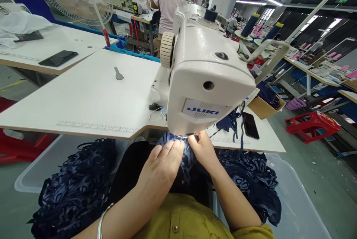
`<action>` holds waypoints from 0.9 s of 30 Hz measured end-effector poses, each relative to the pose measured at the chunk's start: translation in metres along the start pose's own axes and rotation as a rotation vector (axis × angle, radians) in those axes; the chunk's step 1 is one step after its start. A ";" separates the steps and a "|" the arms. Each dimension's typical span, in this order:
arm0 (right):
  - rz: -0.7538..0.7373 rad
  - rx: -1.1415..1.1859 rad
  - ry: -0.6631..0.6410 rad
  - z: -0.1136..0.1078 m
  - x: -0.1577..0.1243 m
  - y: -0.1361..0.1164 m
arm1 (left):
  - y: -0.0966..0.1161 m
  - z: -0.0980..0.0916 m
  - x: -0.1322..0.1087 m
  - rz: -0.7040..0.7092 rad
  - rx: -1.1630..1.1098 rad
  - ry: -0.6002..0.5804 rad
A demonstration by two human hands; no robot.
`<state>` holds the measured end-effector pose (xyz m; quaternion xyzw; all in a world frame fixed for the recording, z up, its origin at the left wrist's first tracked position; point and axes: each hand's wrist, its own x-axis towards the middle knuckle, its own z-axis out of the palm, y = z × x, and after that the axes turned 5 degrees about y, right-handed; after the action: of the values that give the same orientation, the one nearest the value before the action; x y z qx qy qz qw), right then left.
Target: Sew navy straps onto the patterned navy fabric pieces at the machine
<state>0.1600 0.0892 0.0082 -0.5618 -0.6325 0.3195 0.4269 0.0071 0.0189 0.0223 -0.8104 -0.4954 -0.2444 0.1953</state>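
Note:
A piece of dark-blue patterned fabric [187, 161] lies under the head of a white JUKI sewing machine [206, 82] and hangs over the table edge toward my lap. My left hand [164, 164] rests on it from the left, fingers together and bent down onto the cloth, a bracelet at the wrist. Close to the needle area, my right hand [204, 149] pinches the same fabric between thumb and forefinger. The machine head hides the needle and presser foot. A small light glows where the fingertips meet the cloth.
Piles of patterned fabric [80, 179] and more fabric [248, 183] fill plastic bins on both sides of my lap. A phone [251, 125] and navy straps [230, 121] lie right of the machine. A grey metal piece [118, 73] sits left. One person [169, 4] stands behind.

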 end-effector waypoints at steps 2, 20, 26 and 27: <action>0.004 -0.017 0.000 0.000 0.001 0.001 | 0.003 0.001 0.001 0.007 0.032 -0.001; 0.004 -0.059 -0.023 -0.001 0.007 0.000 | 0.008 0.001 0.004 -0.004 0.087 -0.007; 0.028 -0.091 -0.026 -0.001 0.006 0.000 | 0.008 0.004 0.005 0.018 0.111 0.009; 0.033 -0.095 -0.029 -0.001 0.006 0.000 | 0.007 0.004 0.006 0.017 0.122 0.007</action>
<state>0.1606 0.0950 0.0094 -0.5873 -0.6437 0.3043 0.3850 0.0166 0.0218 0.0223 -0.8004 -0.5016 -0.2149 0.2482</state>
